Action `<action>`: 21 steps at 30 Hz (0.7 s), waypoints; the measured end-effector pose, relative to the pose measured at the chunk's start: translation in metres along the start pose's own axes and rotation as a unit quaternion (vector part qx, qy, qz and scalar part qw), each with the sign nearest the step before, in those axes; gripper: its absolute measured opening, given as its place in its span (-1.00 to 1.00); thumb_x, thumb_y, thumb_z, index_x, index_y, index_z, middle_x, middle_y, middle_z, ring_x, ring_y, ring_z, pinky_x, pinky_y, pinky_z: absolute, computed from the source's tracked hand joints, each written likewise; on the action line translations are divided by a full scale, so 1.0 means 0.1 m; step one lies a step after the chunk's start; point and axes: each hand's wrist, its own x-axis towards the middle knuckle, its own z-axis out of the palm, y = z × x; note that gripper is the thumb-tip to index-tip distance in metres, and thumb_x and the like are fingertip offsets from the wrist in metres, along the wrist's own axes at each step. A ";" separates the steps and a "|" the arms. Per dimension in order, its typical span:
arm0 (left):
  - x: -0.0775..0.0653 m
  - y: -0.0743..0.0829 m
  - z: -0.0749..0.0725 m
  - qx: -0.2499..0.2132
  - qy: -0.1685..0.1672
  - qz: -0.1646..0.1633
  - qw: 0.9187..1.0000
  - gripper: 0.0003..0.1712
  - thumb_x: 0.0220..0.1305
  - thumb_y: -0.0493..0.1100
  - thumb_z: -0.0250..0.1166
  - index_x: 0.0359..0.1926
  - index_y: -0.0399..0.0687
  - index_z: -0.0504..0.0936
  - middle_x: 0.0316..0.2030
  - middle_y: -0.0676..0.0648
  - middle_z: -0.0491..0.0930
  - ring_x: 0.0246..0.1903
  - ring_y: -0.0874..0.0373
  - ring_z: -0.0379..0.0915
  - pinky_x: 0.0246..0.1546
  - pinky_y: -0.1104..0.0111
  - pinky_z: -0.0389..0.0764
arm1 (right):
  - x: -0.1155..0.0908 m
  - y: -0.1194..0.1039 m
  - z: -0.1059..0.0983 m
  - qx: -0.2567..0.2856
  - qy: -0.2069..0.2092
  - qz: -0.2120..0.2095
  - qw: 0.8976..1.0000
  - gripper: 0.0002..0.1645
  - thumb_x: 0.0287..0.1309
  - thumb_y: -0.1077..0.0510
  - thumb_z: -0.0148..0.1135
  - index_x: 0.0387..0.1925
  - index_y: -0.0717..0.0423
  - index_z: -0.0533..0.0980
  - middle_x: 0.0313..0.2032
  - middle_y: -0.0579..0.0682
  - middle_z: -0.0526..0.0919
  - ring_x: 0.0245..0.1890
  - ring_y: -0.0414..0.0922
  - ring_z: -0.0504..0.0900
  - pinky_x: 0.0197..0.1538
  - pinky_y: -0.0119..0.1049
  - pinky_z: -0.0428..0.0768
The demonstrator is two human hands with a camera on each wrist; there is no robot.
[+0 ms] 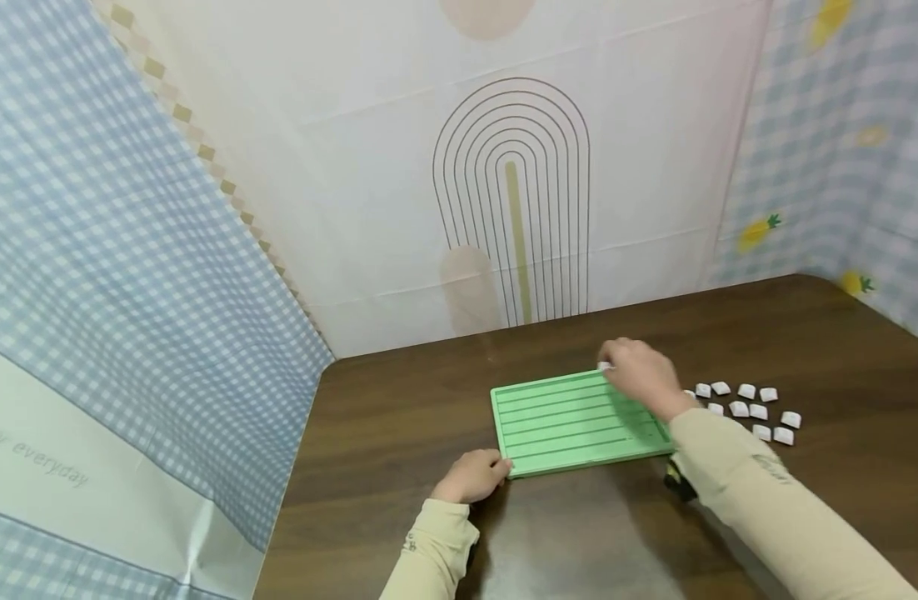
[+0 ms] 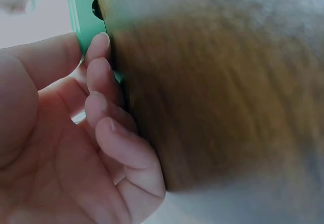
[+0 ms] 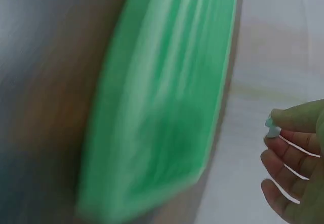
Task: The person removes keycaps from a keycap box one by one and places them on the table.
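A shallow green tray (image 1: pixel 556 421) with raised parallel ridges lies on the brown table. At its near left corner my left hand (image 1: pixel 470 477) grips the rim; in the left wrist view the thumb is on one side of the green edge (image 2: pixel 87 11) and the fingertips curl against the other. My right hand (image 1: pixel 642 372) hovers over the tray's far right part. Between its thumb and forefinger it pinches a small white keycap (image 3: pixel 273 128), while the other fingers are loosely bent in the right wrist view.
Several loose white keycaps (image 1: pixel 740 409) lie scattered on the table (image 1: pixel 399 417) right of the tray, some partly behind my right sleeve (image 1: pixel 759 479). A printed white cloth (image 1: pixel 376 192) hangs behind the table, with blue checked cloth (image 1: pixel 167 250) at the left.
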 end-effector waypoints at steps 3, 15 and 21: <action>0.01 0.01 -0.02 0.004 -0.001 0.001 1.000 -0.64 0.38 -0.07 -0.04 -0.54 -0.10 0.43 -0.64 0.01 0.32 -0.66 0.17 0.18 -0.55 0.31 0.24 | -0.19 0.38 -0.02 -0.027 -0.003 0.028 0.999 -0.76 0.11 0.23 0.05 -0.21 0.24 0.55 -0.24 0.25 0.63 -0.30 0.17 0.53 -0.37 0.08 0.52; 0.06 -0.03 0.01 0.011 -0.005 0.000 1.000 -0.63 0.38 -0.08 -0.05 -0.58 -0.08 0.40 -0.65 0.01 0.30 -0.65 0.17 0.19 -0.54 0.32 0.24 | -0.42 0.74 0.18 -0.062 -0.021 0.058 0.996 -0.81 0.07 0.26 0.08 -0.29 0.25 0.55 -0.29 0.25 0.63 -0.27 0.23 0.44 -0.24 0.19 0.38; 0.08 -0.04 0.00 0.005 0.000 -0.004 1.000 -0.65 0.38 -0.07 -0.06 -0.56 -0.07 0.35 -0.63 -0.01 0.27 -0.62 0.14 0.19 -0.52 0.29 0.23 | -0.41 0.73 0.19 -0.062 -0.011 0.057 0.996 -0.73 0.08 0.24 0.09 -0.18 0.29 0.51 -0.20 0.33 0.58 -0.24 0.26 0.45 -0.23 0.20 0.40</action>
